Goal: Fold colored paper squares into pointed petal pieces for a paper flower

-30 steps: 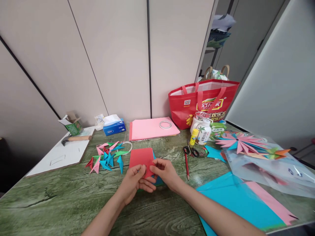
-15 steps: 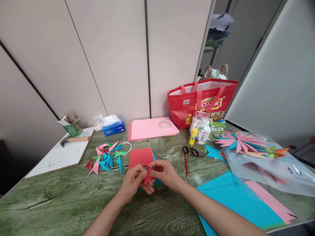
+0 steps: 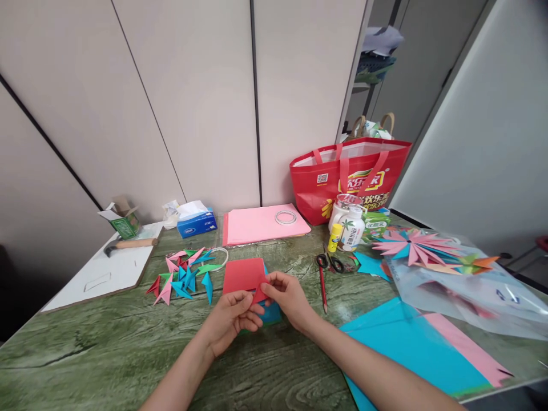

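My left hand (image 3: 231,321) and my right hand (image 3: 287,297) meet over the green table (image 3: 107,354), both pinching a small folded red paper piece (image 3: 259,294). Just beyond them a red paper square (image 3: 242,273) lies on a stack with blue paper (image 3: 270,314) showing under my fingers. A pile of folded pointed paper pieces (image 3: 184,275) in blue, pink, red and green lies to the left of my hands.
Red pencil (image 3: 323,288), scissors (image 3: 331,264), glue stick (image 3: 334,237) and a white jar (image 3: 351,226) lie right of the hands. Pink paper with a tape ring (image 3: 286,217), tissue box (image 3: 197,221), red bag (image 3: 346,174), hammer (image 3: 128,244), paper flower (image 3: 417,246), large blue sheet (image 3: 411,348).
The small red piece has been folded and turned between my fingers; my hands shifted slightly, the right one lifting its end of the piece.
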`<state>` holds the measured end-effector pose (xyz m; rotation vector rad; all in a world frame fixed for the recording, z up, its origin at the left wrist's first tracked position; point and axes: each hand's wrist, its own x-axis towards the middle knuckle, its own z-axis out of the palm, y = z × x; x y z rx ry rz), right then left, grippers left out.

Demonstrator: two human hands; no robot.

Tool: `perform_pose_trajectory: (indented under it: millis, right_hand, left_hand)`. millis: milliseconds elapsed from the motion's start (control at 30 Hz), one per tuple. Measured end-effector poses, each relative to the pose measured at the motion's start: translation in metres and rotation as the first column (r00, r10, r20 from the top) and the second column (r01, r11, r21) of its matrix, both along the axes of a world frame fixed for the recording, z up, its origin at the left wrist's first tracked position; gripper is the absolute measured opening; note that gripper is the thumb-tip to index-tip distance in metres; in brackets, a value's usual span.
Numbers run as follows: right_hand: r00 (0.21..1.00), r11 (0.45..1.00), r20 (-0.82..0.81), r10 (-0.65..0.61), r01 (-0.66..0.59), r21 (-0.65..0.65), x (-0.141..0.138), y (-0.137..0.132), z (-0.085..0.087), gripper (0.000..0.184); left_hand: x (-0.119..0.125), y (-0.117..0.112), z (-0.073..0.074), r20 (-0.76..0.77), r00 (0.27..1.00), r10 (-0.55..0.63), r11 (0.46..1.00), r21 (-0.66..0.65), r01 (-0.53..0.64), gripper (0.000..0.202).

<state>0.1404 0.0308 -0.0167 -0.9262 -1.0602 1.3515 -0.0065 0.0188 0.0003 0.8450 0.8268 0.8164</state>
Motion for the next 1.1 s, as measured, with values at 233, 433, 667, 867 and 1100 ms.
perform_pose_trajectory:
  millis: [233,433,667,867,1100]
  right_hand:
    - [0.999,0.999,-0.037,0.034,-0.034,0.020,0.002,-0.001,0.002,0.027]
    - [0.998,0.998,-0.037,0.046,-0.045,0.043,0.001,0.000,0.000,0.025]
    - [0.999,0.998,-0.012,0.039,-0.038,0.046,0.000,-0.001,0.000,0.027]
    - [0.997,0.996,-0.017,0.075,-0.074,0.049,0.003,-0.002,0.006,0.027]
    - [0.999,0.998,0.022,0.023,-0.024,0.057,0.004,0.002,-0.001,0.026]
  left_hand:
    - [-0.001,0.002,-0.001,0.097,0.993,0.068,0.972,-0.229,-0.044,0.014]
    - [0.002,0.000,0.000,0.045,0.994,0.096,0.975,-0.206,-0.085,0.015]
    - [0.005,-0.006,0.004,-0.101,0.989,0.104,0.995,0.023,-0.102,0.024]
    - [0.009,-0.008,0.007,-0.177,0.976,0.130,0.984,0.142,-0.106,0.026]
    - [0.011,-0.005,0.003,-0.277,0.930,0.242,0.926,0.352,-0.136,0.032]
